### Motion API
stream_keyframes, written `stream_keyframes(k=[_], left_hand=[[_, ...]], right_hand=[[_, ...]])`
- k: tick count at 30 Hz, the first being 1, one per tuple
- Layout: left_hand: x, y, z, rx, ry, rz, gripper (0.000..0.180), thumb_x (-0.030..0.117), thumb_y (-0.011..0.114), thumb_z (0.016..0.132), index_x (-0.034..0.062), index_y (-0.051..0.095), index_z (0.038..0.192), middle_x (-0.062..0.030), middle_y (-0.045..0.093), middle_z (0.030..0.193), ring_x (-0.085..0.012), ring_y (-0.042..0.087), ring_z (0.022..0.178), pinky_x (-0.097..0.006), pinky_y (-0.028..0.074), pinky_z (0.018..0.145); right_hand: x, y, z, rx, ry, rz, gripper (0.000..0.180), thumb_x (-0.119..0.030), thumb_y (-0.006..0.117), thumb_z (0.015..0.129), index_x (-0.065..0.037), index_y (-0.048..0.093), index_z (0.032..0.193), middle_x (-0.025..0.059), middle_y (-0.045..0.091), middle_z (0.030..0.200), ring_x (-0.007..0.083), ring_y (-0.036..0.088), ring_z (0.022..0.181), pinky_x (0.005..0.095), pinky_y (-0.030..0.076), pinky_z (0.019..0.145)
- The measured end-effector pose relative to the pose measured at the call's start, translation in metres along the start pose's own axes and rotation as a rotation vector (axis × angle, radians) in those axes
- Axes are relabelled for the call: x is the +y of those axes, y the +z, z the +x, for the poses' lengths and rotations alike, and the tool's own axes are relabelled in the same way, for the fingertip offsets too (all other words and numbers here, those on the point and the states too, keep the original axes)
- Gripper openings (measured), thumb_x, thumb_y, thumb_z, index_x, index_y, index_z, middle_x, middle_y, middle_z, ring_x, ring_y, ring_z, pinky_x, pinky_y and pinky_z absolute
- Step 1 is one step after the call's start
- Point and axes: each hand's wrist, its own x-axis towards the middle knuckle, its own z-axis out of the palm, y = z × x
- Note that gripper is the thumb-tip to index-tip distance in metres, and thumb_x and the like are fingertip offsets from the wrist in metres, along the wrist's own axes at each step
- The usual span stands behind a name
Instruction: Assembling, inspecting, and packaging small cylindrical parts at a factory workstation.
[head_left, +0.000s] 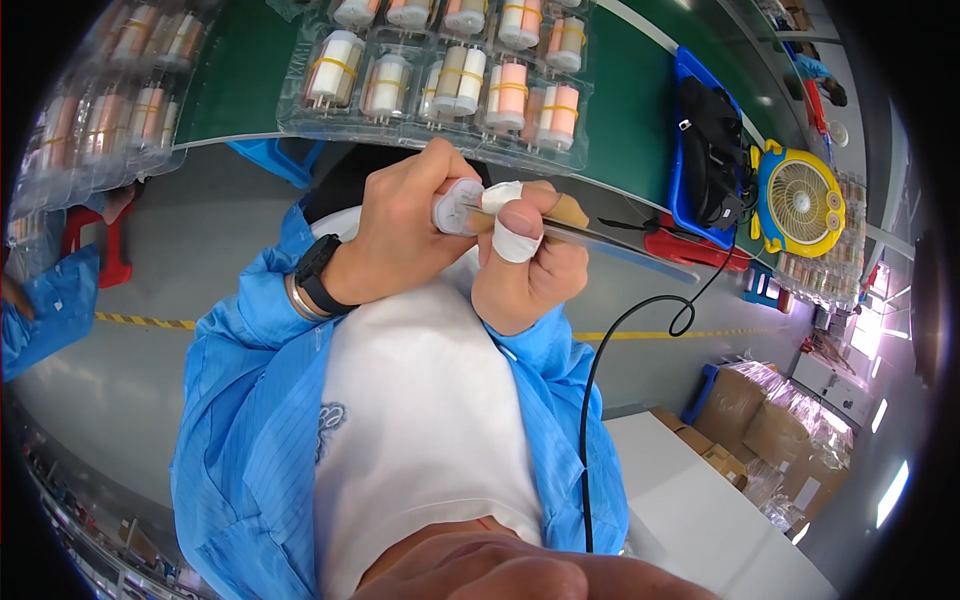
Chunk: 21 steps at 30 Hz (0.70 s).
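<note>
A small white cylindrical part (pixel 455 207) sits at the centre of the view, held close to the person's chest between both hands and just in front of the near edge of a green work surface (pixel 245 75). The left hand (pixel 405 235) wraps around the part from the left, fingers curled shut over it; a black wristwatch (pixel 315 275) and a bracelet circle its wrist. The right hand (pixel 530 265) meets it from the right, thumb and forefinger wrapped in white tape and closed on thin metal tweezers (pixel 600 238) whose handle end points to the right; whether their tips touch the part cannot be told. Both forearms wear blue sleeves (pixel 240 400) over a white apron (pixel 420 420). Beyond the hands, a clear plastic tray (pixel 440 85) on the green surface holds bundled white and pink cylinders bound with yellow bands. To the right stand a blue bin (pixel 700 150) and a small yellow fan (pixel 800 200); a black cable (pixel 600 370) hangs down.
</note>
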Motion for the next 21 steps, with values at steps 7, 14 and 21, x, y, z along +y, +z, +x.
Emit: stream_keyframes(k=[7, 14, 21], left_hand=[[-0.0028, -0.0002, -0.0015, -0.012, -0.003, -0.029, 0.038, 0.007, 0.082, 0.061, 0.0052, 0.051, 0.082, -0.0098, 0.057, 0.069, -0.0268, 0.060, 0.061, -0.032, 0.047, 0.052], [-0.0021, -0.0029, -0.0025, -0.028, -0.044, -0.050, 0.037, 0.009, 0.081, 0.062, 0.0053, 0.050, 0.083, -0.0107, 0.058, 0.070, -0.0274, 0.061, 0.063, -0.032, 0.047, 0.053], [-0.0049, -0.0053, -0.0042, -0.057, -0.119, -0.077, 0.037, 0.010, 0.081, 0.064, 0.0052, 0.050, 0.083, -0.0114, 0.059, 0.071, -0.0286, 0.061, 0.063, -0.032, 0.047, 0.053]], right_hand=[[-0.0003, 0.0017, -0.0015, 0.011, 0.028, -0.044, 0.018, -0.011, 0.065, 0.087, 0.005, 0.058, 0.086, 0.0126, 0.060, 0.073, 0.0177, 0.056, 0.063, 0.0258, 0.045, 0.056], [0.0068, 0.0027, -0.0024, 0.000, -0.007, -0.016, 0.017, -0.011, 0.064, 0.088, 0.004, 0.057, 0.084, 0.0117, 0.059, 0.072, 0.0182, 0.055, 0.061, 0.0272, 0.045, 0.056], [0.0058, 0.0023, 0.0030, -0.140, -0.043, -0.183, 0.031, -0.027, 0.057, 0.094, 0.004, 0.058, 0.092, 0.0074, 0.061, 0.074, 0.0090, 0.050, 0.058, 0.0232, 0.037, 0.050]])
